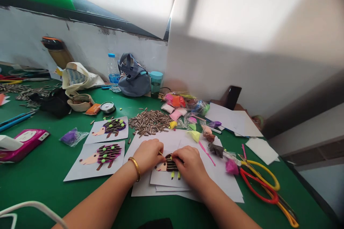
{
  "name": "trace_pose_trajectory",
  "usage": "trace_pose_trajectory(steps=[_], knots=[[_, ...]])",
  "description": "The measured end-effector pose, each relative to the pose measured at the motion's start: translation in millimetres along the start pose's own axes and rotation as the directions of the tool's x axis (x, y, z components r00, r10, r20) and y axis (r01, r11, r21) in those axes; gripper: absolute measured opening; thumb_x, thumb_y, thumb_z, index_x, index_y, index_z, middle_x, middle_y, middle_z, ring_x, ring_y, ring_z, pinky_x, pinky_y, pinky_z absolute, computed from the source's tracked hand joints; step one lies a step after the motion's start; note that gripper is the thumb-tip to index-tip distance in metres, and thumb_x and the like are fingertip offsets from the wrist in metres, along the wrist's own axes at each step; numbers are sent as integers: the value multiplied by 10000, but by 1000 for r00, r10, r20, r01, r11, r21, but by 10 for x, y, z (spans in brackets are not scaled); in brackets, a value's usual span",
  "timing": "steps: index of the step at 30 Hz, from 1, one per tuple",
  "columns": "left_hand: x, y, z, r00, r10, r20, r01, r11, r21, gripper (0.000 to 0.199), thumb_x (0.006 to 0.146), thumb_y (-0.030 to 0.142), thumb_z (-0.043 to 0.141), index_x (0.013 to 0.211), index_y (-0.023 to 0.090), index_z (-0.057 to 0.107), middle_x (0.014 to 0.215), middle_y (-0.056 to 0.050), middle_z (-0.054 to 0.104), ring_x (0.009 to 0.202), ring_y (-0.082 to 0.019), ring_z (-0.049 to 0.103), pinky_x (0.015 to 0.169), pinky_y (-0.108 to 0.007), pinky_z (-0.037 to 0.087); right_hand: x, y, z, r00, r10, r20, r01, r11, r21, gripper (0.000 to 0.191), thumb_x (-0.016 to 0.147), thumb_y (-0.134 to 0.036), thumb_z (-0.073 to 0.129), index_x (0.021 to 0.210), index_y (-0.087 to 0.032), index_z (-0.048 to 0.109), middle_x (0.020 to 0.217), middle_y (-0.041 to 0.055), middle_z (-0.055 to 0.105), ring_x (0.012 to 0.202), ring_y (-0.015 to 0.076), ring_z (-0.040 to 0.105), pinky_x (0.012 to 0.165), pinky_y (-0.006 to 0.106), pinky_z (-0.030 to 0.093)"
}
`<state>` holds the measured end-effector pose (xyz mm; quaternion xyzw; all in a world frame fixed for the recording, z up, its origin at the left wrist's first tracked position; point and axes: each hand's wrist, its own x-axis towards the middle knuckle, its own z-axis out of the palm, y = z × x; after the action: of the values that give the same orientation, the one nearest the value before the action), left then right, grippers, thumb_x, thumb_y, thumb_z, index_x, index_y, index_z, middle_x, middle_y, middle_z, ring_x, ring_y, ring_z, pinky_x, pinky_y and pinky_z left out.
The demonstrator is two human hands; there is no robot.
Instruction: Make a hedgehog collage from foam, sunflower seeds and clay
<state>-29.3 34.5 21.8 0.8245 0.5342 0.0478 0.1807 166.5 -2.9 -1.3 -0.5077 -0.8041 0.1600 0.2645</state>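
Note:
A small hedgehog picture [171, 166] lies on a white card in front of me, its back covered with dark striped sunflower seeds, its face pale pink and its legs yellow-green. My left hand [150, 154] is closed in a pinch at the upper left of the hedgehog, a gold bangle [134, 169] on its wrist. What sits between those fingertips is too small to make out. At the hedgehog's upper right, my right hand [190, 162] pinches a tiny yellow piece of clay [171, 157] against its back. White paper sheets [145, 186] lie beneath the card.
Two finished-looking hedgehog cards [118, 134] [92, 173] lie left. Behind the papers are a sunflower seed pile [149, 121] and bagged coloured clay [178, 102]. Red scissors [258, 186] and yellow scissors [264, 175] lie right. A bottle [113, 73] and grey-blue bag [134, 80] stand behind.

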Motion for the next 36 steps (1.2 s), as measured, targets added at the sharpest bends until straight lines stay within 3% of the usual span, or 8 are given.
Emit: trace_pose_trajectory(steps=[7, 19, 22, 25, 27, 30, 33, 36], knots=[[-12, -8, -1, 1000, -4, 0, 4, 1000, -13, 148, 755, 352, 710, 770, 208, 678, 836, -32, 655, 816, -212, 607, 672, -293, 375, -35, 20, -51, 998, -51, -27, 52, 999, 12, 169, 863, -137, 625, 929, -271, 705, 943, 4, 721, 918, 207, 586, 823, 363, 343], [-22, -24, -19, 1000, -15, 7, 16, 997, -74, 115, 727, 311, 722, 765, 212, 676, 840, -22, 646, 818, -206, 613, 668, -280, 396, -44, 50, -126, 999, -30, -28, 32, 998, 52, 179, 881, -145, 556, 944, -253, 685, 892, 9, 716, 867, 195, 605, 807, 354, 387], [-47, -21, -51, 1000, -18, -18, 16, 992, -127, 203, 719, 334, 726, 873, 207, 687, 896, -37, 639, 851, -214, 610, 694, -281, 427, -49, 46, -157, 997, -35, -71, 39, 997, 61, 174, 892, -150, 544, 954, -247, 674, 911, 19, 709, 884, 204, 598, 814, 358, 400], [-80, 11, -85, 994, 28, -106, -56, 960, -273, 392, 786, 343, 657, 1146, 187, 645, 1021, -74, 628, 930, -220, 596, 814, -311, 460, -54, 33, -182, 992, -45, -115, 53, 996, 73, 169, 912, -174, 530, 991, -244, 663, 940, 30, 703, 908, 213, 590, 818, 366, 416], [-100, 54, -97, 985, 83, -150, -135, 913, -385, 421, 885, 293, 512, 1290, 191, 568, 1108, -90, 620, 1017, -215, 574, 925, -338, 442, -58, 26, -191, 990, -53, -132, 65, 994, 89, 185, 924, -202, 526, 1052, -247, 651, 955, 39, 700, 919, 219, 591, 820, 374, 429], [-120, 131, -81, 982, 132, -137, -186, 815, -548, 421, 945, 261, 394, 1343, 226, 528, 1177, -82, 620, 1092, -210, 549, 1004, -369, 407, -69, 28, -199, 987, -66, -148, 86, 987, 136, 234, 942, -267, 525, 1154, -247, 621, 969, 54, 696, 918, 225, 595, 822, 389, 449], [-134, 190, -33, 988, 136, -70, -141, 645, -751, 474, 928, 310, 477, 1397, 251, 456, 1078, -53, 651, 960, -194, 593, 910, -364, 466, -80, 33, -206, 985, -52, -164, 88, 971, 221, 226, 964, -316, 497, 1131, -249, 633, 1000, 61, 691, 931, 222, 600, 822, 387, 467], [-147, 229, 4, 989, 144, -20, -81, 433, -898, 588, 880, 332, 573, 1431, 242, 386, 914, -21, 648, 802, -161, 594, 739, -303, 487, -80, 15, -218, 987, -7, -161, 63, 936, 347, 191, 963, -346, 506, 980, -252, 672, 919, 41, 686, 887, 206, 609, 803, 360, 479]])
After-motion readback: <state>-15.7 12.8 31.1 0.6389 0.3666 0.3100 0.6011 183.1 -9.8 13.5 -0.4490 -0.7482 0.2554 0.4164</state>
